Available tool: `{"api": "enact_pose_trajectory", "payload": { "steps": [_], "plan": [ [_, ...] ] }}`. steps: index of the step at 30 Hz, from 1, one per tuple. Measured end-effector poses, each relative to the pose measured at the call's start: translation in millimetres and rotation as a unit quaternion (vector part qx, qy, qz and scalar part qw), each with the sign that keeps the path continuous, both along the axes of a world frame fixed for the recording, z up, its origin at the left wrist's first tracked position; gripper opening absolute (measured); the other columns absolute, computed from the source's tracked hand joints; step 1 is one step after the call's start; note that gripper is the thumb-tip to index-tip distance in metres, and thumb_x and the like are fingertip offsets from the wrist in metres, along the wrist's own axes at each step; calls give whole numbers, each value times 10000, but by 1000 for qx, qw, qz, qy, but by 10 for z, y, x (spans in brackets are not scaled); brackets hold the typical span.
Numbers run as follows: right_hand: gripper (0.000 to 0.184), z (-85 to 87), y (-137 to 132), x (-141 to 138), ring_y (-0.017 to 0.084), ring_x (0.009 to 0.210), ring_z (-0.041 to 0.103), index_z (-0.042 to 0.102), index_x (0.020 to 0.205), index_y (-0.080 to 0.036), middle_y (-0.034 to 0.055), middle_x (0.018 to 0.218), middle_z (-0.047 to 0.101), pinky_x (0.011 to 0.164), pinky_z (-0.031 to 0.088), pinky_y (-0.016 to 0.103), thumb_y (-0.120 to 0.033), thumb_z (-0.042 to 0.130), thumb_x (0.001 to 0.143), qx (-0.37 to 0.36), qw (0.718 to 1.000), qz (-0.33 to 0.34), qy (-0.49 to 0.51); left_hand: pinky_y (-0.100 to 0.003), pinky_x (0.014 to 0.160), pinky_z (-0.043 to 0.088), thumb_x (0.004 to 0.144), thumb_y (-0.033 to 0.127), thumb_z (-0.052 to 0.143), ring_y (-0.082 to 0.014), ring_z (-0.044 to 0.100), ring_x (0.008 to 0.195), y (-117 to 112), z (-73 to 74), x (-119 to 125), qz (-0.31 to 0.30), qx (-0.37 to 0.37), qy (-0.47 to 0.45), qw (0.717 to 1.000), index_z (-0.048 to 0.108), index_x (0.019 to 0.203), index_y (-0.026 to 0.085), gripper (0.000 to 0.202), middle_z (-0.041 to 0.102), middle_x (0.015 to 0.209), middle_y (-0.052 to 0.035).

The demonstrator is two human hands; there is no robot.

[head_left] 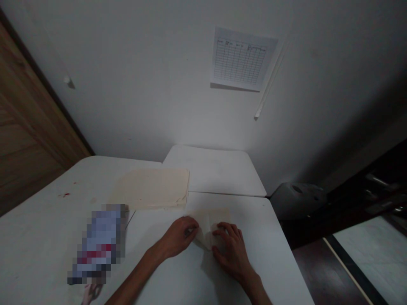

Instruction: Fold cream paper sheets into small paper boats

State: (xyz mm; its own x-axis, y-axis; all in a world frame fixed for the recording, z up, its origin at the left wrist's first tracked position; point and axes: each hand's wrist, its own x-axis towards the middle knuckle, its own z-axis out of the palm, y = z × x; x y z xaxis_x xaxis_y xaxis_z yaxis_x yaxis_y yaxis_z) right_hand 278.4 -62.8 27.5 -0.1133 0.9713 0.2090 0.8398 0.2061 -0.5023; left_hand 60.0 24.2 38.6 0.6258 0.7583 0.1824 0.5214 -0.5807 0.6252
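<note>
A small cream sheet of paper [208,218] with a crease down its middle lies on the white table in front of me. My left hand [182,236] pinches its left side, which is lifted a little off the surface. Over its right part, my right hand [231,248] rests with the fingers apart and slightly bent, touching the paper. A stack of larger cream sheets [152,187] lies flat beyond my left hand.
A blurred-out blue and red item [101,237] lies on the white table [41,237] at left, with pink-handled scissors [92,292] just below. A printed chart [240,59] hangs on the wall. A grey rounded object [295,199] stands beyond the table's right edge.
</note>
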Motion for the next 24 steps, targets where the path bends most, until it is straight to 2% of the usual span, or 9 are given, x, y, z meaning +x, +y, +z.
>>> {"api": "enact_pose_trajectory", "payload": {
  "steps": [15,19,24],
  "plan": [
    [366,-5,-11,-14,268,1142,455,605,1058,-275,53,1232,538,936,368,401,-217,656,700,2,1000,-4,-1,-303,784,462,890,227,469,-184,602,827,24,-68,32,8,11,4,1000,636,911,202,170,647,870,-33],
    [375,-7,-6,-27,275,1137,454,604,1050,-275,56,1230,535,932,369,402,-205,653,685,4,1000,-9,0,-303,774,464,888,213,462,-185,606,822,47,-112,111,36,37,19,998,613,923,201,155,646,873,-32],
    [429,-3,0,-30,280,1114,461,583,1098,-272,64,1216,534,916,374,404,-218,653,678,-1,1000,-11,-16,-321,798,457,865,177,471,-194,588,848,112,-153,276,51,71,31,996,589,842,194,121,622,870,-42]
  ]
}}
